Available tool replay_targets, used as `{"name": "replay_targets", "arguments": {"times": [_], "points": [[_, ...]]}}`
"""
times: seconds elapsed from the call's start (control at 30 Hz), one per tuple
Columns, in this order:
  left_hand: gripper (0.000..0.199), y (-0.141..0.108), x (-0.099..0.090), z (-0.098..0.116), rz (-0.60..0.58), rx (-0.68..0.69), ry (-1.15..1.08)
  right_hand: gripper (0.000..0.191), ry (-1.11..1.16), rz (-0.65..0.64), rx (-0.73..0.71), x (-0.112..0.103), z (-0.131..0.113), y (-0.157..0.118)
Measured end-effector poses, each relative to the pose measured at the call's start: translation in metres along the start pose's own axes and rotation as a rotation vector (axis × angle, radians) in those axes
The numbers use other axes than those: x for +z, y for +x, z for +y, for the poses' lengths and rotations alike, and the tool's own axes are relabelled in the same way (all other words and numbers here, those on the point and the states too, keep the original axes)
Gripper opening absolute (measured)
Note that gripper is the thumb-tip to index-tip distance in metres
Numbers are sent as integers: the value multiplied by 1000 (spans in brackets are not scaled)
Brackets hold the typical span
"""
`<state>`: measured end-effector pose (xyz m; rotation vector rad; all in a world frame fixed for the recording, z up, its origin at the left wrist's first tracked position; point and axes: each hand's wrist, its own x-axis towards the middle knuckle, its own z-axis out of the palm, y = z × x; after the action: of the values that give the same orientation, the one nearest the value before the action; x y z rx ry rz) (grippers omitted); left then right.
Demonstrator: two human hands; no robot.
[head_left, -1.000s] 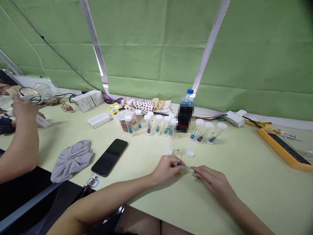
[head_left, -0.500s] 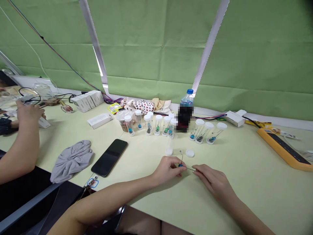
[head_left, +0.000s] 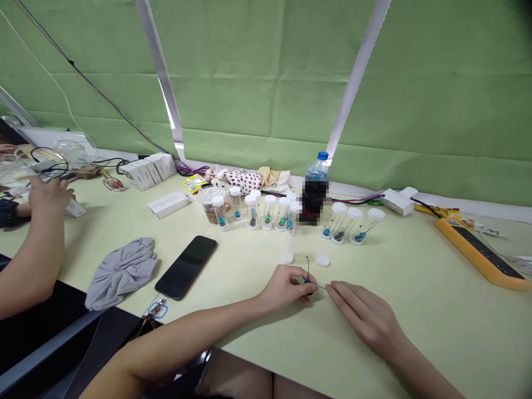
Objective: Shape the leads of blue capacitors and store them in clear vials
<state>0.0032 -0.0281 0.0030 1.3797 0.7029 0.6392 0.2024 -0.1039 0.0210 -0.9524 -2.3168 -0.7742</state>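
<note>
My left hand (head_left: 286, 289) is closed in a pinch on a small blue bead-like piece (head_left: 308, 282). A thin dark stem with a tiny tip rises from this piece. From its right side runs a thin metal wire (head_left: 322, 287), and my right hand (head_left: 369, 316) pinches the far end with its fingers pressed together. Just beyond my left hand stands a clear tube (head_left: 287, 255) without its cap. Beside it lies a round white cap (head_left: 322, 260). Farther back are several capped clear tubes (head_left: 268, 213) with blue, green or dark pieces inside.
A phone (head_left: 186, 268) and a grey cloth (head_left: 121, 274) lie to the left. At the right is an orange power strip (head_left: 482, 252). A bottle (head_left: 319, 169), a lidded cup (head_left: 211, 205) and white boxes (head_left: 149, 170) stand behind. Another person's arm (head_left: 45, 238) reaches in at far left.
My right fingers have slid left along the wire, closer to my left hand. The upright stem has straightened a little. My left hand has barely moved.
</note>
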Motion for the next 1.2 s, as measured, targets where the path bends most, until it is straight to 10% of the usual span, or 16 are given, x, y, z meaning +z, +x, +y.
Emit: {"name": "replay_targets", "arguments": {"times": [0.67, 1.2], "points": [[26, -4, -2, 6, -6, 163, 221, 28, -35, 51, 27, 0, 1, 0], [24, -5, -2, 11, 6, 244, 342, 29, 412, -57, 333, 20, -6, -10]]}}
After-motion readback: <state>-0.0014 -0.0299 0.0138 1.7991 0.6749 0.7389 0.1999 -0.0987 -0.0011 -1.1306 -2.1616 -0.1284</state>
